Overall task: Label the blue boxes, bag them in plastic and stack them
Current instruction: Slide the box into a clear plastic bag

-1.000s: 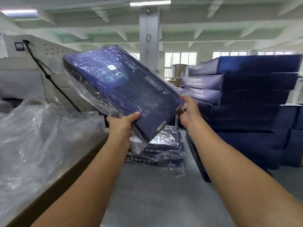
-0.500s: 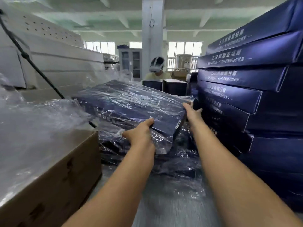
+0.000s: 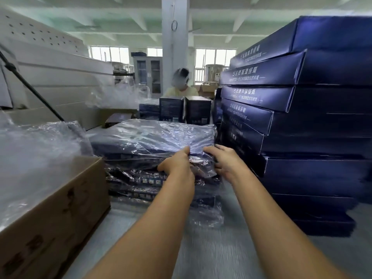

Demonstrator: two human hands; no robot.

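The bagged box lies flat atop the bagged stack. Your left hand grips its near edge, fingers curled round the plastic, probably to square it up. Your right hand touches the same edge, but I cannot tell its grip. Unbagged blue boxes tower just right of the stack.

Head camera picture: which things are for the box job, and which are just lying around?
For the job: top bagged box, bagged stack beneath, left hand, right hand, unbagged blue boxes, loose plastic.
Just lying about: grey cabinet, white pillar, black cable.
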